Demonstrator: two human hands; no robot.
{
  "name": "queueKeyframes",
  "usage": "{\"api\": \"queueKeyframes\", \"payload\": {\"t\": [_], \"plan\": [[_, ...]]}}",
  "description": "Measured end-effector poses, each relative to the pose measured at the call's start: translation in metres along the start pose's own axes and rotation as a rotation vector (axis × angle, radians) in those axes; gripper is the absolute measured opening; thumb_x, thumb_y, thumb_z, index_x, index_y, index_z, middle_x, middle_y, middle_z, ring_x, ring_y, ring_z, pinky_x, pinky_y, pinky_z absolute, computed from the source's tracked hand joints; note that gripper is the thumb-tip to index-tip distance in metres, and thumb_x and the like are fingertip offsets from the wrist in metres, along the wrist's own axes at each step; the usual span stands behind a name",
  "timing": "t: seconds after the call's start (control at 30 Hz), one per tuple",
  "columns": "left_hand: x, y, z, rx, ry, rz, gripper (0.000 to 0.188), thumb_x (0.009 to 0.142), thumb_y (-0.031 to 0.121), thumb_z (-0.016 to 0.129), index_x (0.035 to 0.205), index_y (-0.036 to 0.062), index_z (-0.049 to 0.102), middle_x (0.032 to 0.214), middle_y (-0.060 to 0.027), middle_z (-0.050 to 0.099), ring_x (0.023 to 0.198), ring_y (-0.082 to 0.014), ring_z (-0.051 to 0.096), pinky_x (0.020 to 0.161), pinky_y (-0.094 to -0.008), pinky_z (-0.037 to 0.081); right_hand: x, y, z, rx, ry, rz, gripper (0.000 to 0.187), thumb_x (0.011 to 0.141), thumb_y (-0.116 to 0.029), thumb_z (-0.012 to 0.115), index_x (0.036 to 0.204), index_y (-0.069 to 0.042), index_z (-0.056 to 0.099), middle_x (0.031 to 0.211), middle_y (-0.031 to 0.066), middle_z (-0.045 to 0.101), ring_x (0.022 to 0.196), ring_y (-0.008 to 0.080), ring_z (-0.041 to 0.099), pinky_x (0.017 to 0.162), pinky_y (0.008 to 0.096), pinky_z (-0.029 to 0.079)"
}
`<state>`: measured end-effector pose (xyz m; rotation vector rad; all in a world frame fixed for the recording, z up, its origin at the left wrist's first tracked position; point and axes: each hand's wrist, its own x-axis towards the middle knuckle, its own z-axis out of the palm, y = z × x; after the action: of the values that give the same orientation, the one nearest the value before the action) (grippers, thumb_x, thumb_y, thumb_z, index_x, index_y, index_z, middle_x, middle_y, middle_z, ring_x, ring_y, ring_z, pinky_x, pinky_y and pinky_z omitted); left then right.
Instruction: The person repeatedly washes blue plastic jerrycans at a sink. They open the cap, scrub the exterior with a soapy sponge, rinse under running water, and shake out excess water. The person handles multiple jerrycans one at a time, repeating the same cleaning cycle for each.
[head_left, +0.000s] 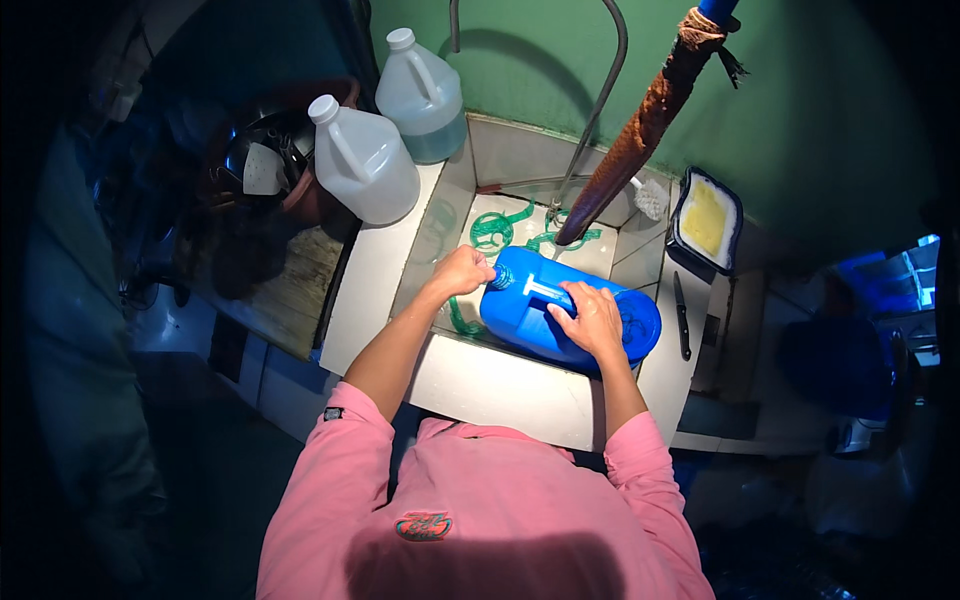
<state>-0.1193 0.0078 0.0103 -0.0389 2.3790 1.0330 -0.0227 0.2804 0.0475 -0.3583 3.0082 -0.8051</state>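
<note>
Found blue jug (515, 317) on its side directly beneath the fingers, with neck toward the left ones and body extending under and past the right ones. Noted fingers of left hand (460, 271) curled tightly together, closed on the mouth end of the jug's neck; cannot tell the presence of a cap inside that grip. Noted fingers of right hand (593, 317) partly open and bent, in contact with the jug's upper side near the right end of its handle, with thumb apart from the rest; cannot tell the pressure applied.

Located white tiled basin (500, 390) below both sets of fingers, with bare rim on the near side of them. Observed brown wrapped pole (640, 140) slanting down into the basin, just beyond the right fingers. Observed white brush (650, 199) beyond and to the right of the same fingers.

Recorded to the right of the right fingers: knife (683, 320) with black handle, flat on the ledge; farther beyond, dark tray (698, 259) containing yellow block (704, 217).

Recorded beyond and to the left of the left fingers: translucent jug (368, 172), upright and capped; just behind it, second translucent jug (428, 120), likewise upright and capped, part-filled with bluish-green liquid.
</note>
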Motion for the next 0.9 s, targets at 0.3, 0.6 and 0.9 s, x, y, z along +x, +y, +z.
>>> {"api": "queueKeyframes", "payload": {"t": [0.3, 0.6, 0.9], "plan": [[-0.011, -0.014, 0.002, -0.458, -0.168, 0.061, 0.020, 0.094, 0.016, 0.066, 0.077, 0.0058, 0.064, 0.070, -0.0016, 0.065, 0.062, -0.0103, 0.061, 0.055, -0.0267, 0.047, 0.002, -0.001, -0.001, -0.012, -0.014, 0.013, 0.046, 0.087, -0.040, 0.071, 0.119, -0.008, 0.068, 0.107, 0.0129, 0.070, 0.101, 0.0307, 0.064, 0.089, 0.0406, 0.043], [-0.007, -0.005, 0.006, -0.377, -0.061, -0.014, 0.022, 0.093, 0.010, 0.067, 0.073, 0.0021, 0.063, 0.066, -0.0037, 0.063, 0.058, -0.0119, 0.063, 0.050, -0.0280, 0.048, 0.001, -0.001, -0.001, -0.012, 0.000, 0.024, 0.046, 0.085, -0.039, 0.073, 0.117, -0.007, 0.069, 0.108, 0.0127, 0.070, 0.100, 0.0304, 0.064, 0.091, 0.0402, 0.043], [-0.003, -0.078, 0.049, -0.444, -0.061, 0.111, 0.021, 0.088, 0.021, 0.069, 0.077, 0.0028, 0.068, 0.070, -0.0105, 0.070, 0.061, -0.0170, 0.066, 0.061, -0.0333, 0.052, 0.002, 0.000, 0.000, -0.021, 0.030, -0.004, 0.044, 0.084, -0.039, 0.075, 0.114, -0.007, 0.070, 0.104, 0.0118, 0.071, 0.099, 0.0290, 0.065, 0.088, 0.0396, 0.044]]}}
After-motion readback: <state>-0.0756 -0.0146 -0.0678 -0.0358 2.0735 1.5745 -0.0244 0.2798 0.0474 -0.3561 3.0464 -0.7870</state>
